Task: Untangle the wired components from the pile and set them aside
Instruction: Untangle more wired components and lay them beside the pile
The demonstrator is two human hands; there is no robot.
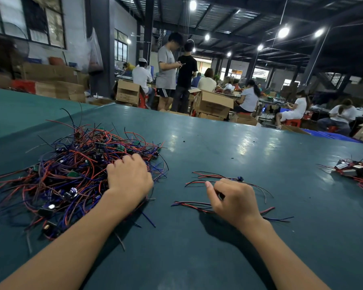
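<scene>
The tangled pile (71, 164) lies leftward, directly under the left grip (130, 176), whose fingers curl round its wires; the right grip (233, 197) curls over freed wired components (197, 204), hold unclear.

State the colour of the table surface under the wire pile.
Dark teal green; the table shows best in the head view, the only one.

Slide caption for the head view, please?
Left hand in tangled red-and-blue wire pile; right hand holds a separated wired component.

Left hand (130, 176) palm down, fingers curled, right hand (233, 199) loosely curled
</scene>
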